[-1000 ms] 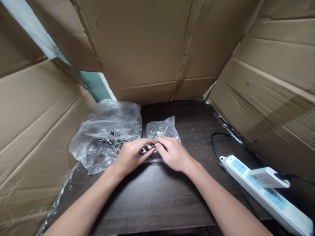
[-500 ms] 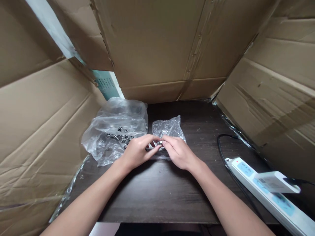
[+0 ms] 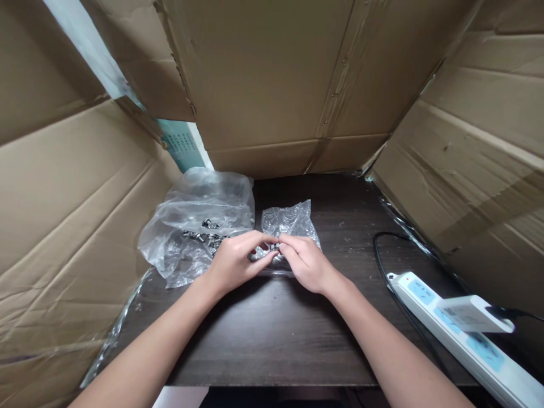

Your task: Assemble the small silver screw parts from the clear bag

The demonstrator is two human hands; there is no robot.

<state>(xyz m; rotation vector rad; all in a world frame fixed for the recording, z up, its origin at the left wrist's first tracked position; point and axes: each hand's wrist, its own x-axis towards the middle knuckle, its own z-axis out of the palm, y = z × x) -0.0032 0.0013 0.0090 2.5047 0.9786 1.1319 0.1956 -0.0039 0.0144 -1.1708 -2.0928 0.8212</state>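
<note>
Between the fingertips of both hands is a small shiny metal part (image 3: 274, 247), which looks like a screw or bolt; its exact kind is too small to make out. My left hand (image 3: 238, 258) pinches it from the left with thumb and forefinger. From the right, my right hand (image 3: 304, 260) closes its thumb and fingers on the same part. Just behind the hands lies a small clear plastic bag (image 3: 291, 218), partly covered by them. To the left, several similar metal parts (image 3: 208, 235) lie on a larger clear plastic bag (image 3: 170, 243).
A dark wooden table (image 3: 272, 340) bears everything. Cardboard walls (image 3: 272, 85) stand at the back and both sides. On the right lie a white power strip (image 3: 420, 294) with a white plug-in adapter (image 3: 471, 313) and a black cable (image 3: 376, 249).
Both hands stay together around the small metal part, which shows slightly turned between the fingertips. The bags lie as before; the whole view has shifted a little.
</note>
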